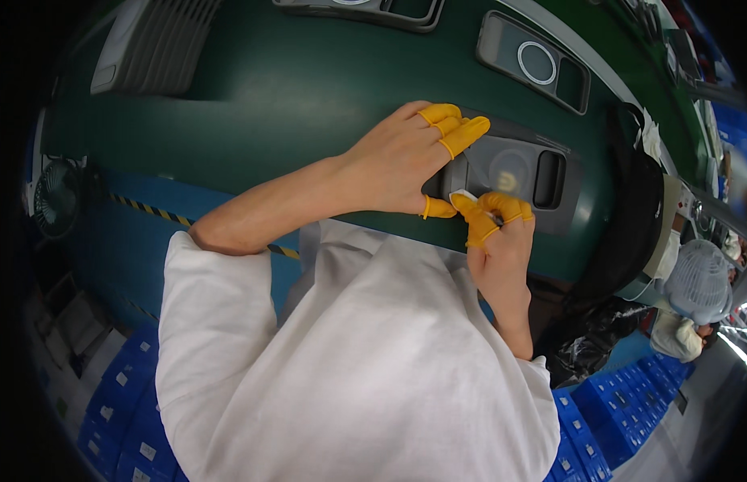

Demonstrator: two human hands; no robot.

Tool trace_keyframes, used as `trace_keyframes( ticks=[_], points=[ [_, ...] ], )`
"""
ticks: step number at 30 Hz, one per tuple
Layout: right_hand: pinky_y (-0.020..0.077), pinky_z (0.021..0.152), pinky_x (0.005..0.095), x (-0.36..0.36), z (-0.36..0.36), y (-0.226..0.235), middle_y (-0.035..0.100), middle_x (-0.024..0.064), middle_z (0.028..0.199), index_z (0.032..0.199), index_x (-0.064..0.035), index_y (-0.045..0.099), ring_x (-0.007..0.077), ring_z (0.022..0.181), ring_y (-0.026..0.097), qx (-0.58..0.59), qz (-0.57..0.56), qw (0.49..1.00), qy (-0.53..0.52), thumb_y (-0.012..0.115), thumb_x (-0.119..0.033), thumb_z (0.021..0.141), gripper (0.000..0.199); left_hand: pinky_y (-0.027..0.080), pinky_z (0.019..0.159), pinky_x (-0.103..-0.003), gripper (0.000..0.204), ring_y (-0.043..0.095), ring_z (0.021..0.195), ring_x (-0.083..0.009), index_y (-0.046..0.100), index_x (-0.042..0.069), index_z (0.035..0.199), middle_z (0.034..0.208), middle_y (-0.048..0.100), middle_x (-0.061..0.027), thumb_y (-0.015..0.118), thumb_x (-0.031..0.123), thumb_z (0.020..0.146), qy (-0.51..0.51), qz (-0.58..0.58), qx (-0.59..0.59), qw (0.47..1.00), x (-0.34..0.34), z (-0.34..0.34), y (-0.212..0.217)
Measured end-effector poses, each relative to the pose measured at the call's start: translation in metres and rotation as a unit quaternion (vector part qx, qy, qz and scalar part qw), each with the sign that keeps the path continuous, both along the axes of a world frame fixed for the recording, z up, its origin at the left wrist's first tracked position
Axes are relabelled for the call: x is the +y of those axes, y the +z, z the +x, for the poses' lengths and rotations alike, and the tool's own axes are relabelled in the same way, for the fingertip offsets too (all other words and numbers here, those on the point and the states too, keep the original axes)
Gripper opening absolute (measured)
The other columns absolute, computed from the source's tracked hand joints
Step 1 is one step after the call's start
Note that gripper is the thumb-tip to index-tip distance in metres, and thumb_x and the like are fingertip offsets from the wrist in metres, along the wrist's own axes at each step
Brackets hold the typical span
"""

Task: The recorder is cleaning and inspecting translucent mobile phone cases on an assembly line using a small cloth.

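A grey phone case [514, 153] with a faint ring and a large camera cutout lies in a darker grey block [568, 215] on the green table. My left hand [414, 161], with yellow finger cots, spans the left end of the case. Its fingers stretch along the far side and its thumb rests near the close edge, spread apart. My right hand [498, 229], also in yellow finger cots, is closed at the near edge of the case. Between its thumb and index finger a bit of white material [463, 195] shows, perhaps a wipe; most of it is hidden.
Another grey case with a white ring [536, 63] lies at the far right; a similar one [373, 10] is cut off at the top. Several grey pieces [161, 48] stand in a row at upper left. A black bag [634, 205] hangs at the table's right end. Blue boxes [124, 402] are behind me.
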State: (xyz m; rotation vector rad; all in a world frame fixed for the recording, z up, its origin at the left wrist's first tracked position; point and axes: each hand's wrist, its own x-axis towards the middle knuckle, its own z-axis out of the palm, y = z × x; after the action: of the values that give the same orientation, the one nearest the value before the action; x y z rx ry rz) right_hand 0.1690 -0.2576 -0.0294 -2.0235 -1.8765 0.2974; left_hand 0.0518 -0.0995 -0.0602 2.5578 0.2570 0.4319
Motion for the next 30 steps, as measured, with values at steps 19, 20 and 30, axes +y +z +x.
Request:
trace_keyframes(
  ticks=[19,20,30],
  points=[
    [0.0303,0.083,0.0398,0.015,-0.003,-0.029,0.055,0.0064,0.086,0.093,-0.0061,0.057,0.023,0.081,0.05,0.021,0.175,0.977,-0.123,0.068,-0.011,0.07,0.026,0.028,0.098,-0.043,0.087,0.044,0.111,-0.0314,0.035,0.003,0.128,0.112,0.051,-0.0182,0.075,0.034,0.058,-0.015,-0.02,0.043,0.999,0.0,-0.001,0.003],
    [0.0292,0.084,0.0394,0.017,-0.008,-0.03,0.055,0.006,0.085,0.092,-0.0062,0.056,0.0224,0.08,0.05,0.047,0.185,0.965,-0.18,0.07,-0.013,0.07,0.026,0.028,0.098,-0.043,0.087,0.044,0.111,-0.0314,0.035,0.003,0.128,0.112,0.051,-0.0182,0.075,0.034,0.058,-0.014,-0.018,0.041,0.999,0.0,0.0,0.004],
    [0.0296,0.079,0.0368,0.036,-0.001,-0.022,0.053,0.0051,0.073,0.082,-0.0059,0.06,0.0221,0.071,0.05,0.022,0.124,0.966,-0.225,0.071,-0.013,0.063,0.023,0.028,0.099,-0.041,0.086,0.045,0.11,-0.0302,0.035,0.002,0.128,0.108,0.053,-0.0174,0.075,0.032,0.057,-0.01,-0.023,0.008,1.0,0.0,0.0,0.0]
  ],
)
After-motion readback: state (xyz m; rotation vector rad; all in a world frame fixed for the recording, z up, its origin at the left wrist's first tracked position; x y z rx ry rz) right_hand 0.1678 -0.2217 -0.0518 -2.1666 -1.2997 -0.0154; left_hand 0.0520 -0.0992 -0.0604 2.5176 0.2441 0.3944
